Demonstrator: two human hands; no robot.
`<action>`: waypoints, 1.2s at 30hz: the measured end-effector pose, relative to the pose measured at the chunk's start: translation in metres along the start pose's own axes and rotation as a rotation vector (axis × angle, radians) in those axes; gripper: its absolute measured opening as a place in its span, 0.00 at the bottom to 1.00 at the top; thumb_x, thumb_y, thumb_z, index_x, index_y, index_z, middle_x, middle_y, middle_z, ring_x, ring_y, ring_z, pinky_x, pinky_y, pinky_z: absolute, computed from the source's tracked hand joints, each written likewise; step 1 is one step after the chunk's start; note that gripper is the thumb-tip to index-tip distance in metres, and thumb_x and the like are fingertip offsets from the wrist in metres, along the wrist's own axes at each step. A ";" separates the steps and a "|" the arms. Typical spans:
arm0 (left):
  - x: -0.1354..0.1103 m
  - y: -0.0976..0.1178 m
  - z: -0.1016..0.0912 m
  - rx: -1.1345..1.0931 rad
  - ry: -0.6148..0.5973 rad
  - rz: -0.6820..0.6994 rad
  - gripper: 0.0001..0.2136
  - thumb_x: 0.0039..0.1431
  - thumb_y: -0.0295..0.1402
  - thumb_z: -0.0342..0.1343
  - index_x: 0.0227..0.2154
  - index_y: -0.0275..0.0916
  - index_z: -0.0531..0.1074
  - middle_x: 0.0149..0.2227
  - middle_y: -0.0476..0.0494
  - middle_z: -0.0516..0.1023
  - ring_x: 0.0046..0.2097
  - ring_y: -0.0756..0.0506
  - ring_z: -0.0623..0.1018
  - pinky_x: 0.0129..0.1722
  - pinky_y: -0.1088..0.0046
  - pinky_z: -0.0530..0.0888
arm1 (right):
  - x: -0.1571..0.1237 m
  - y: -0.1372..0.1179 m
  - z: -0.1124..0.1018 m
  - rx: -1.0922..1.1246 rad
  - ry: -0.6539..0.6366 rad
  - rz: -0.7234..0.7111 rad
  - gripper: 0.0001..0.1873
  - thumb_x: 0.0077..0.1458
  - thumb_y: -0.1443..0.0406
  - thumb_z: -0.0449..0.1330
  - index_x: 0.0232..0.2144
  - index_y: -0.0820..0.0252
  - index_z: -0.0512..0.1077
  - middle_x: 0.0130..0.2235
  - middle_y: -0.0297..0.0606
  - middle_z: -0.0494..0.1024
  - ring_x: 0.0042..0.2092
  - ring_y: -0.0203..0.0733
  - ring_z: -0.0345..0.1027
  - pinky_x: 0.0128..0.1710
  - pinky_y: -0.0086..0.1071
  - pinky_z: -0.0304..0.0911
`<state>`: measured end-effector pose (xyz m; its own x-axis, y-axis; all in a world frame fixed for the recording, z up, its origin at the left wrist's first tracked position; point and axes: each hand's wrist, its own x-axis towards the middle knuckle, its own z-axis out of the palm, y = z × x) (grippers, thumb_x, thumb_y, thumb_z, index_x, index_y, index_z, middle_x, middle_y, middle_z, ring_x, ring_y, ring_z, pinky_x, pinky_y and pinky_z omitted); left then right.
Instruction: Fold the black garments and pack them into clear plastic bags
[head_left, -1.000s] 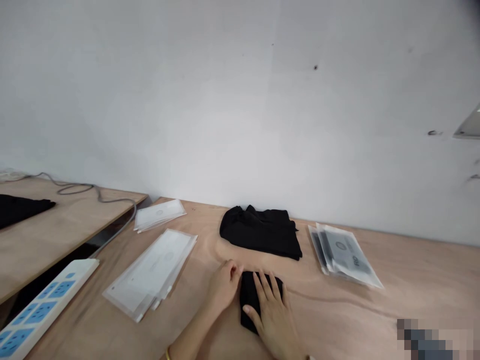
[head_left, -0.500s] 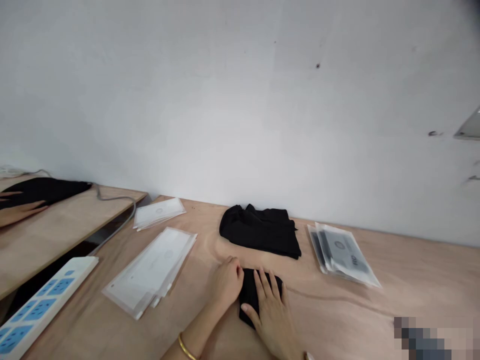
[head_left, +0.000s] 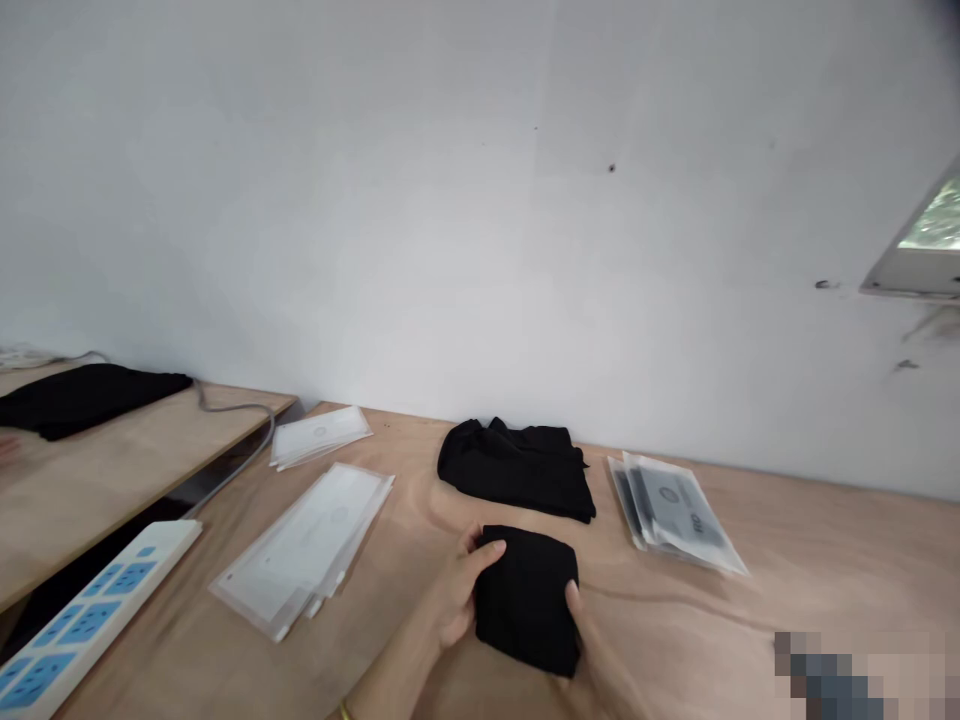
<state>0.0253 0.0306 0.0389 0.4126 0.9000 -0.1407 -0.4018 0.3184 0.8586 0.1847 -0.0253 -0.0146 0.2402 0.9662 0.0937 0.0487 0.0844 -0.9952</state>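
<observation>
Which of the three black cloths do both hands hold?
The folded cloth nearest the camera, between left hand and right hand; the heap by the wall and the cloth on the left table lie untouched.

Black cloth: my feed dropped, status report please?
Left hand and right hand grip folded black cloth at its sides. Black pile lies beyond, apart.

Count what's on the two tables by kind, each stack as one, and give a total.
Black cloth: 3 (folded cloth held by left hand and right hand, loose pile, flat cloth on side table)
Clear bag stacks: 3 (far stack, near stack, right stack)
Power strip: 1
Grey cable: 1
Total: 8
</observation>
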 end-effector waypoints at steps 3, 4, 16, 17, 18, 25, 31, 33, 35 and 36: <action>-0.001 0.006 -0.010 0.294 0.018 0.025 0.12 0.52 0.37 0.59 0.36 0.40 0.66 0.38 0.46 0.75 0.41 0.45 0.76 0.42 0.70 0.71 | 0.001 -0.011 0.004 0.086 -0.081 0.132 0.25 0.52 0.47 0.55 0.43 0.58 0.75 0.40 0.44 0.81 0.48 0.53 0.73 0.45 0.47 0.70; -0.001 0.012 -0.020 0.503 0.068 0.060 0.11 0.52 0.37 0.59 0.36 0.40 0.66 0.37 0.46 0.75 0.39 0.46 0.76 0.40 0.71 0.71 | 0.004 -0.015 0.004 0.135 -0.092 0.208 0.25 0.49 0.48 0.59 0.42 0.60 0.75 0.42 0.44 0.81 0.48 0.53 0.72 0.47 0.46 0.69; -0.017 0.086 -0.175 1.575 0.704 -0.023 0.05 0.58 0.30 0.51 0.29 0.37 0.69 0.33 0.42 0.75 0.37 0.43 0.75 0.35 0.72 0.64 | 0.018 -0.016 -0.010 0.352 0.124 0.541 0.42 0.33 0.56 0.72 0.52 0.63 0.68 0.44 0.44 0.80 0.52 0.56 0.69 0.53 0.44 0.66; -0.016 0.084 -0.174 1.557 0.691 -0.020 0.07 0.58 0.28 0.50 0.26 0.37 0.69 0.31 0.43 0.75 0.35 0.44 0.75 0.34 0.73 0.64 | 0.018 -0.015 -0.012 0.364 0.115 0.557 0.41 0.34 0.56 0.72 0.51 0.63 0.69 0.44 0.44 0.80 0.52 0.56 0.69 0.52 0.44 0.66; -0.016 0.080 -0.170 1.535 0.675 -0.011 0.08 0.58 0.26 0.48 0.25 0.37 0.69 0.29 0.44 0.75 0.34 0.45 0.75 0.34 0.73 0.63 | 0.018 -0.015 -0.013 0.381 0.110 0.572 0.39 0.34 0.57 0.72 0.50 0.63 0.70 0.44 0.44 0.80 0.52 0.56 0.69 0.52 0.44 0.66; -0.016 0.006 -0.087 1.280 0.278 0.090 0.05 0.50 0.24 0.51 0.22 0.38 0.69 0.24 0.52 0.73 0.29 0.50 0.73 0.29 0.78 0.64 | 0.004 -0.023 0.015 0.694 -0.098 0.632 0.29 0.41 0.58 0.69 0.45 0.66 0.73 0.46 0.47 0.79 0.54 0.54 0.67 0.53 0.43 0.64; -0.007 -0.022 -0.058 0.824 0.205 0.048 0.04 0.51 0.28 0.46 0.23 0.40 0.59 0.18 0.55 0.64 0.22 0.50 0.68 0.22 0.77 0.61 | 0.001 -0.010 0.029 0.439 -0.162 0.566 0.26 0.34 0.66 0.67 0.41 0.64 0.75 0.37 0.42 0.82 0.45 0.53 0.74 0.49 0.45 0.64; -0.009 -0.012 -0.059 0.892 0.234 0.062 0.04 0.52 0.28 0.45 0.23 0.41 0.58 0.19 0.55 0.63 0.23 0.49 0.68 0.24 0.77 0.62 | 0.006 -0.008 0.023 0.260 -0.195 0.491 0.22 0.35 0.68 0.64 0.38 0.63 0.76 0.36 0.41 0.82 0.44 0.52 0.74 0.50 0.44 0.64; -0.015 0.001 -0.057 1.105 0.212 0.161 0.05 0.51 0.26 0.46 0.23 0.40 0.59 0.22 0.53 0.65 0.28 0.49 0.69 0.28 0.76 0.62 | 0.014 -0.007 0.020 0.086 -0.248 0.401 0.20 0.34 0.70 0.61 0.36 0.62 0.76 0.36 0.39 0.82 0.44 0.52 0.73 0.50 0.45 0.62; -0.020 0.006 -0.053 1.224 0.180 0.201 0.05 0.50 0.25 0.46 0.23 0.40 0.60 0.25 0.52 0.66 0.30 0.49 0.69 0.30 0.75 0.62 | 0.018 -0.008 0.019 0.031 -0.263 0.347 0.20 0.33 0.70 0.60 0.35 0.61 0.76 0.37 0.39 0.82 0.45 0.53 0.73 0.51 0.45 0.62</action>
<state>-0.0289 0.0308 0.0204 0.2761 0.9591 0.0633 0.6173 -0.2274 0.7531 0.1698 -0.0043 -0.0057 -0.0183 0.9674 -0.2528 -0.0210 -0.2531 -0.9672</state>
